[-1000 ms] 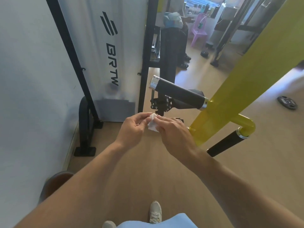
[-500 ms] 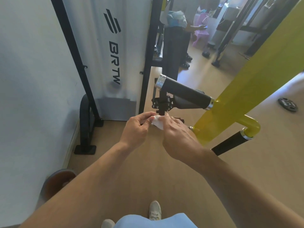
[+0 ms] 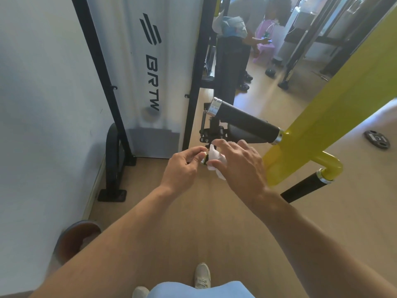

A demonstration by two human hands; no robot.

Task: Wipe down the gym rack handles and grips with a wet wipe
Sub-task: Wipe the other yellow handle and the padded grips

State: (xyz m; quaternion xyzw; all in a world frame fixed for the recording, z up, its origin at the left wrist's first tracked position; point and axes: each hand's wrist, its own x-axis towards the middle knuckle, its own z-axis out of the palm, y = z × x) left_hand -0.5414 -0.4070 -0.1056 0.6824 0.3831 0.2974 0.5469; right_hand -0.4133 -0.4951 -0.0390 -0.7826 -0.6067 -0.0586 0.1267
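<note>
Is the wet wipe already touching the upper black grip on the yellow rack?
No, the wet wipe sits between the left hand and right hand, below the upper black grip and clear of it.

Both hands sit mid-frame, left hand (image 3: 182,166) and right hand (image 3: 240,164), touching the wipe (image 3: 216,160) between them. At 12 o'clock, just beyond: upper black grip (image 3: 247,123) and a black bracket (image 3: 212,134), close overhead. At 3 o'clock: yellow beam (image 3: 335,100) slants across, lower grip (image 3: 305,186) under it; tight gap. At 9 o'clock: black frame post (image 3: 101,72) and wall (image 3: 38,104). At 6 o'clock: open floor (image 3: 204,222) under the forearms.
</note>
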